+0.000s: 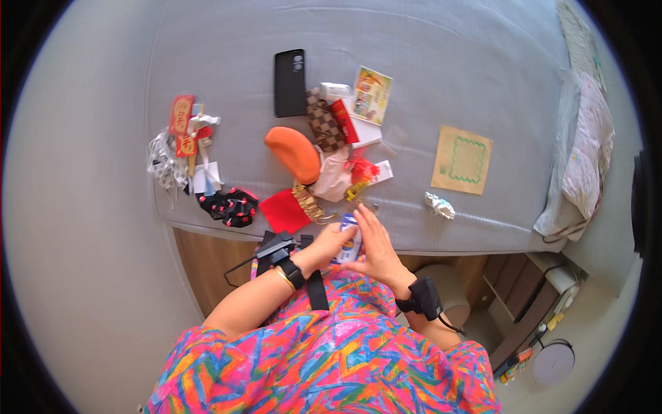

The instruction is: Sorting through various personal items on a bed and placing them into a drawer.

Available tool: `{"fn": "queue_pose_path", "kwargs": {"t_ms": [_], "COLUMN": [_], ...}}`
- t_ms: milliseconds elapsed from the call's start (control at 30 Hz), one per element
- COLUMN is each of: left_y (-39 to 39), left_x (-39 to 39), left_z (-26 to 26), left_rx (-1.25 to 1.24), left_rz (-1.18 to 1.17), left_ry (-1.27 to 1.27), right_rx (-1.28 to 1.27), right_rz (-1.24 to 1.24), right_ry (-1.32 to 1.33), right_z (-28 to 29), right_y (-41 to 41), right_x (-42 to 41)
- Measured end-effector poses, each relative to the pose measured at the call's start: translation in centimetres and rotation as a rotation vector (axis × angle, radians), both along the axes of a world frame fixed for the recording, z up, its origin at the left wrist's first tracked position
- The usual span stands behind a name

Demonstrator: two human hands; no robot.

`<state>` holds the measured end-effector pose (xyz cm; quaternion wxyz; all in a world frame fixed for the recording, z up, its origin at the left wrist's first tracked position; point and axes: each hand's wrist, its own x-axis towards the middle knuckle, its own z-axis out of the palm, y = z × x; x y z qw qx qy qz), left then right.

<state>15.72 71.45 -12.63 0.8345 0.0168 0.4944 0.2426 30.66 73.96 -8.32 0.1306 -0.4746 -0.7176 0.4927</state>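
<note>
A small blue and white packet point(349, 244) is held over my lap, close to the bed's front edge. My left hand point(326, 247) grips its left side, with the thumb lying across the printed face. Along the other side, my right hand point(376, 247) is cupped with straight fingers, its thumb near the packet's lower end. Whether that hand grips or only touches the packet is unclear. Just beyond my fingers lie a red pouch with a gold ruffle point(287, 209), a yellow tasselled trinket point(357, 191) and a pale pink cloth pouch point(332, 176).
An orange case point(295, 154), a checkered pouch point(325, 121), a black phone point(290, 83) and a printed card point(372, 95) lie farther back. Red envelopes point(182, 116) and a black scrunchie point(230, 207) are left; a kraft paper envelope point(462, 160) and crumpled wrapper point(439, 205) are right.
</note>
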Motion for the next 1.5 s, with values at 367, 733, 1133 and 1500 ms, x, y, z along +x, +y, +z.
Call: {"fn": "queue_pose_path", "kwargs": {"t_ms": [367,733,1133,1500], "left_y": [-3.1,3.9,14.9,14.3], "left_x": [-1.9,-14.8,-39.4,-46.8], "left_z": [0.2,-2.2,-10.0,-8.9], "left_rx": [0.047,0.574,0.714,0.609], "left_rz": [0.178,0.201,0.209,0.064], "left_ry": [-0.159,0.373,1.667,1.811], "right_rx": [-0.015,-0.131,0.278,0.526], "right_rz": [0.115,-0.352,-0.223,0.399], "right_ry": [-0.135,0.337,0.044,-0.463], "right_z": [-1.1,-3.7,-8.9,-12.5], "right_y": [-2.3,6.2,16.7,14.1], "right_x": [-4.1,-17.3,-29.9,-41.0]}}
